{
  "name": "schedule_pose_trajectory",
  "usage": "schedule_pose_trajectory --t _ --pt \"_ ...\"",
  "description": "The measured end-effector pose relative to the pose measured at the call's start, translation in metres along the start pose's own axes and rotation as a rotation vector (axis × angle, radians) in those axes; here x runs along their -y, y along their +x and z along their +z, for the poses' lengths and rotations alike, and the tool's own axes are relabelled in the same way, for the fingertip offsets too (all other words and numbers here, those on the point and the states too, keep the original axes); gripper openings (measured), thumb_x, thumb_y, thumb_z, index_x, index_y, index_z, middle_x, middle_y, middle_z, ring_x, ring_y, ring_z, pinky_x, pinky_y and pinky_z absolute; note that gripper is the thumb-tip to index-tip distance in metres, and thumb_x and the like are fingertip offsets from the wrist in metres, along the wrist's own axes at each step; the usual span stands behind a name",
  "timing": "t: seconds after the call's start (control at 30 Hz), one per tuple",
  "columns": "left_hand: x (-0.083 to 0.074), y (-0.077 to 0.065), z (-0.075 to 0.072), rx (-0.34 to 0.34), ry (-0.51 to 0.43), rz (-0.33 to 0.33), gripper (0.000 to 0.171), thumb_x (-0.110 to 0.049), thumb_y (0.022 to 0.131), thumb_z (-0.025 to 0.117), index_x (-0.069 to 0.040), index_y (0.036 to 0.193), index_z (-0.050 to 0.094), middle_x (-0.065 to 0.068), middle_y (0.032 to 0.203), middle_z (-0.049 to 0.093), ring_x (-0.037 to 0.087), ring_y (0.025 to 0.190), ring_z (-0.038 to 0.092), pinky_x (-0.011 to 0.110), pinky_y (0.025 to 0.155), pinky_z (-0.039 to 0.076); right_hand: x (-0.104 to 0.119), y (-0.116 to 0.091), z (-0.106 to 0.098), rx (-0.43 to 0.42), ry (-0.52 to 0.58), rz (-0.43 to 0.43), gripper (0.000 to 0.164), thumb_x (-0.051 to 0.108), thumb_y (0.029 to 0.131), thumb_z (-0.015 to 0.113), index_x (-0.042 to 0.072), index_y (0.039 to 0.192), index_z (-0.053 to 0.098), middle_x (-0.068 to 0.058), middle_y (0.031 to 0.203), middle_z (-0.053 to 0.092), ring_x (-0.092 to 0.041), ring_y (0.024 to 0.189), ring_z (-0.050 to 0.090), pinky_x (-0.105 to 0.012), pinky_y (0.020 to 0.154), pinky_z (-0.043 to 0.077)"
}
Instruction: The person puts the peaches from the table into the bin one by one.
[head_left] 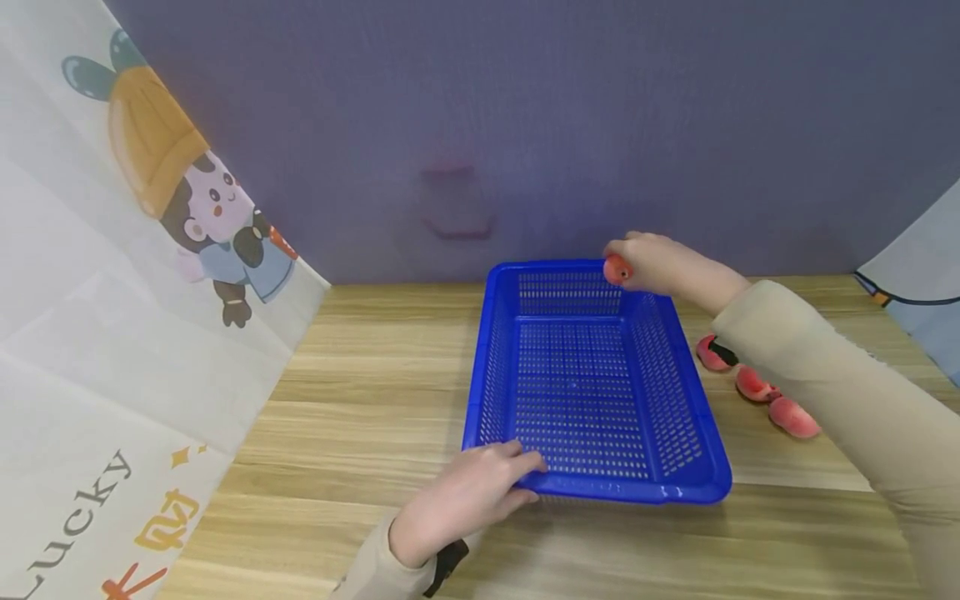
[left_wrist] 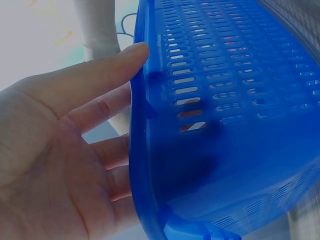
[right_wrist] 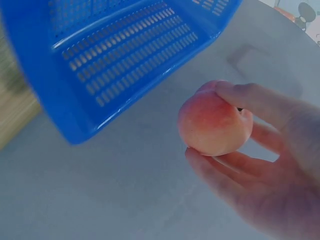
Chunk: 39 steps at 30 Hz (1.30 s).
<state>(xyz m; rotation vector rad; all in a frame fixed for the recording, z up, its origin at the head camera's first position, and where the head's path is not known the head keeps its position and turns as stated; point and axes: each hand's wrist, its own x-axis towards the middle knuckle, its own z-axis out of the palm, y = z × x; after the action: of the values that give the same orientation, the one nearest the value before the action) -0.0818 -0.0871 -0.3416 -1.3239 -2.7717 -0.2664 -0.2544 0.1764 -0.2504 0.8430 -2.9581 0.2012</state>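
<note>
A blue plastic basket (head_left: 577, 490) with slotted walls stands on the wooden table. At its near left corner my left hand (head_left: 480, 487) grips the rim, the thumb on one side and the fingers on the other in the left wrist view. My right hand (head_left: 652, 260) holds a red-and-yellow peach (right_wrist: 215, 120) between thumb and fingers, by the basket's far right corner. Right of the basket lie a peach (head_left: 712, 353) with a dark patch, a second peach (head_left: 753, 384) and a third peach (head_left: 795, 417), in a row beside my right forearm.
The wooden table (head_left: 375, 400) meets a grey-blue panel (head_left: 525, 125) at the back. On the left rises a white sheet (head_left: 67, 333) with a printed cartoon figure and lettering. A dark cord (head_left: 926, 301) runs along the right side.
</note>
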Motion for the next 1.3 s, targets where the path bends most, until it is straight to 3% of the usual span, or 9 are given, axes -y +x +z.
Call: schedule_pose_trajectory --t 0.37,0.67,0.87,1.07,1.3 --pt "-0.002 -0.002 0.000 -0.021 0.018 0.014 0.024 -0.026 0.078 0.065 -0.017 0.100 0.060 -0.005 0.083 0.059 0.004 0.072 0.056 0.016 0.063 0.044 0.014 0.034 0.022 -0.002 0.046 -0.059 0.029 0.000 0.071 0.062 -0.007 0.098 0.057 -0.018 0.085 0.058 -0.031 0.077 0.051 -0.041 0.068 0.040" --pt "-0.002 -0.002 0.001 -0.020 0.012 0.005 0.025 -0.027 0.078 0.065 -0.017 0.101 0.060 -0.004 0.086 0.060 0.005 0.074 0.057 0.017 0.064 0.045 0.020 0.057 0.049 0.050 0.051 -0.033 0.035 0.003 0.071 0.063 -0.007 0.103 0.056 -0.018 0.089 0.059 -0.031 0.080 0.052 -0.041 0.072 0.041" --pt "-0.002 -0.003 0.000 -0.030 0.021 0.011 0.024 -0.027 0.078 0.065 -0.017 0.100 0.060 -0.004 0.084 0.059 0.006 0.073 0.057 0.018 0.064 0.045 0.028 0.070 0.072 0.090 0.070 -0.056 0.021 -0.001 0.071 0.061 -0.005 0.091 0.058 -0.010 0.076 0.052 -0.023 0.070 0.046 -0.035 0.066 0.040" --pt "-0.003 0.004 0.001 -0.035 0.023 -0.001 0.024 -0.026 0.078 0.065 -0.017 0.100 0.060 -0.004 0.085 0.059 0.006 0.074 0.057 0.018 0.065 0.045 0.031 0.082 0.085 0.052 0.098 -0.082 0.022 -0.002 0.070 0.059 -0.005 0.093 0.058 -0.011 0.077 0.054 -0.023 0.071 0.046 -0.035 0.066 0.040" --pt "-0.003 0.013 0.003 -0.048 0.035 -0.013 0.024 -0.027 0.078 0.065 -0.017 0.100 0.059 -0.005 0.085 0.059 0.006 0.074 0.057 0.018 0.065 0.044 0.029 0.094 0.102 -0.025 0.125 -0.061 0.032 0.001 0.075 0.059 -0.006 0.106 0.057 -0.020 0.097 0.059 -0.031 0.089 0.054 -0.039 0.076 0.043"
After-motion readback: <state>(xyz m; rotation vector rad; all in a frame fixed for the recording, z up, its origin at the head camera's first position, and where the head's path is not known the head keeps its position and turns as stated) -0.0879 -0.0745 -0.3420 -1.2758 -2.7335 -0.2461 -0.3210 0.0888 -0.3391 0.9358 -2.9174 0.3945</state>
